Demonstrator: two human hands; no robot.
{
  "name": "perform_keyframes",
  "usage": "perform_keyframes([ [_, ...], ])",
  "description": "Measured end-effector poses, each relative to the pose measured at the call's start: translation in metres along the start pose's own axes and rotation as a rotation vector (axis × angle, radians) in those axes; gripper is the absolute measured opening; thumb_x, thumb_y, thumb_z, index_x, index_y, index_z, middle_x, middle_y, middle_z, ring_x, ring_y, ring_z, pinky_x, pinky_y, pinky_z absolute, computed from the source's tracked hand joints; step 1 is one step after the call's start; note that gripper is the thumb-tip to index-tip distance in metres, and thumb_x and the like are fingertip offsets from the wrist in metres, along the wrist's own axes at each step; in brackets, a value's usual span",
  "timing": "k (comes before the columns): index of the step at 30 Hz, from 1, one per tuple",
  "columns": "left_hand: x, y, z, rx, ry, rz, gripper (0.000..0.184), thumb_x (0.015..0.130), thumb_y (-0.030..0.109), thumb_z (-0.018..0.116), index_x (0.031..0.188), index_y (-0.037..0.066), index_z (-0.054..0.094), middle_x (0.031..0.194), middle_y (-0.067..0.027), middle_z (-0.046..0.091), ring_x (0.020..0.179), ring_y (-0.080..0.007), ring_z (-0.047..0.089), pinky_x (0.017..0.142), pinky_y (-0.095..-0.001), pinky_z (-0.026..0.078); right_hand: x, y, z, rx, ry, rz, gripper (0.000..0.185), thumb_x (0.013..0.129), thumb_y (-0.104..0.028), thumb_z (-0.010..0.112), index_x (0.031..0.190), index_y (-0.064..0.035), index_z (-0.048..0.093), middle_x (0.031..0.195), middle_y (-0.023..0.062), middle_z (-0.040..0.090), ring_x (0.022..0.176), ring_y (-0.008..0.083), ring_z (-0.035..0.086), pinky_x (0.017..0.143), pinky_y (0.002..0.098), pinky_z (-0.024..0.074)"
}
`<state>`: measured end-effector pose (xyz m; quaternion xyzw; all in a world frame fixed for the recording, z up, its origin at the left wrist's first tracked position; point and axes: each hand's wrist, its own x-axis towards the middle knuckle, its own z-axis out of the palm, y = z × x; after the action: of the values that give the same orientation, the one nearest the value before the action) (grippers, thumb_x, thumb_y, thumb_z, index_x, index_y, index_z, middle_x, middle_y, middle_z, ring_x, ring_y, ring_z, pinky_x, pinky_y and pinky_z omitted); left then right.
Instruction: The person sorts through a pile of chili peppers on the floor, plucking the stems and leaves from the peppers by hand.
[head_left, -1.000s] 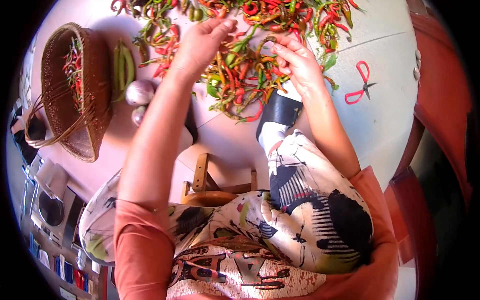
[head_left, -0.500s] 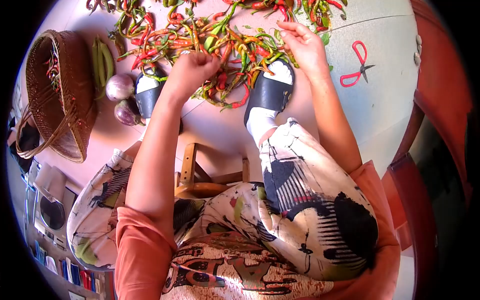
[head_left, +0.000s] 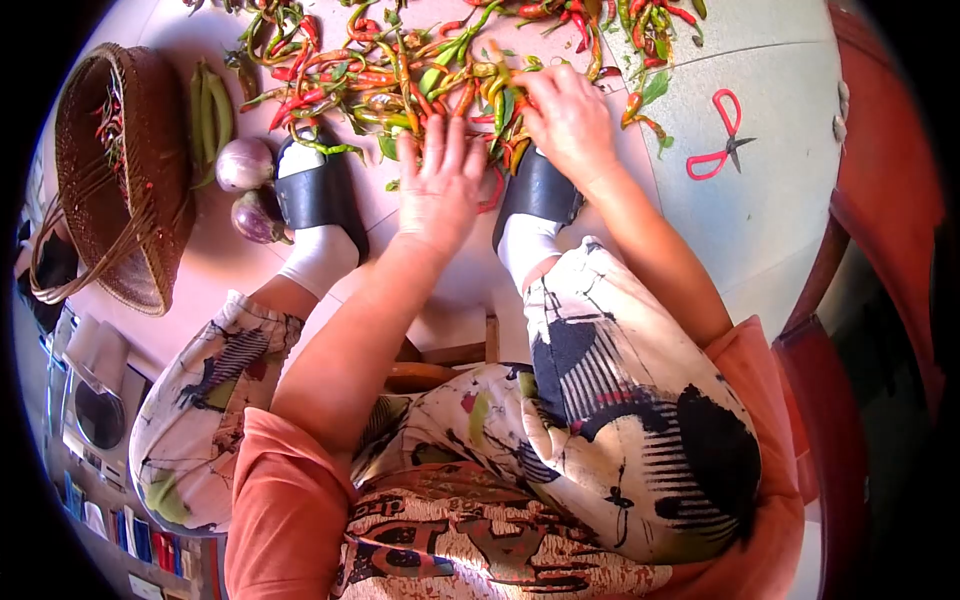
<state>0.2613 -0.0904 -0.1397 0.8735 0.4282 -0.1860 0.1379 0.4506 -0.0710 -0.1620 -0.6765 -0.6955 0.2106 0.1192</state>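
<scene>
Red, green and orange chili peppers (head_left: 370, 78) with stems and leaves lie in a tangled heap on the floor. My left hand (head_left: 437, 190) rests palm down at the near edge of the heap, fingers spread and touching peppers. Just to its right, my right hand (head_left: 568, 125) reaches in from the side, its fingers bent round several peppers above the right slipper. Its fingertips are partly hidden among the peppers. Both hands cover part of the heap.
A wicker basket (head_left: 165, 190) tilts at the left, beside long green vegetables (head_left: 210, 115) and two purple eggplants (head_left: 245, 165). Black slippers (head_left: 318, 195) flank the heap's near edge. Red-handled scissors (head_left: 722, 140) lie open on the right; a wooden stool (head_left: 455, 355) shows below.
My left hand has gone from closed to spread and moved right onto the heap. My right hand has moved left and down, uncovering peppers on the right side.
</scene>
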Motion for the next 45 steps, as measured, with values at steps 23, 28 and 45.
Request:
perform_keyframes([
  [23,-0.016,-0.015,-0.011,-0.345,0.135,0.11,0.038,0.075,0.013,0.06,0.113,0.01,0.058,0.133,-0.0135,0.041,0.126,-0.0342,0.037,0.102,-0.0477,0.032,0.017,0.015,-0.019,0.468,-0.078,-0.147,0.021,0.085,-0.009,0.06,0.104,-0.0127,0.066,0.096,0.0047,0.062,0.086,0.0172,0.059,0.076,0.0268,0.0478],
  [28,-0.004,-0.005,-0.028,-0.913,0.075,-0.068,0.026,0.076,0.006,0.062,0.102,0.005,0.062,0.115,-0.0146,0.054,0.105,-0.0317,0.054,0.089,-0.0392,0.046,0.008,0.019,-0.047,1.199,0.042,0.552,0.025,0.091,-0.011,0.056,0.115,-0.0035,0.059,0.084,-0.002,0.059,0.073,0.003,0.052,0.066,0.0163,0.0423],
  [45,0.036,-0.008,-0.053,-1.79,-0.183,-0.377,0.033,0.088,0.018,0.063,0.117,0.002,0.06,0.097,-0.002,0.066,0.088,-0.0063,0.059,0.076,-0.0202,0.046,0.003,0.009,-0.045,1.432,-0.236,0.501,0.029,0.092,-0.009,0.052,0.119,0.0,0.055,0.1,0.0066,0.065,0.076,0.0061,0.057,0.07,0.0192,0.0466],
])
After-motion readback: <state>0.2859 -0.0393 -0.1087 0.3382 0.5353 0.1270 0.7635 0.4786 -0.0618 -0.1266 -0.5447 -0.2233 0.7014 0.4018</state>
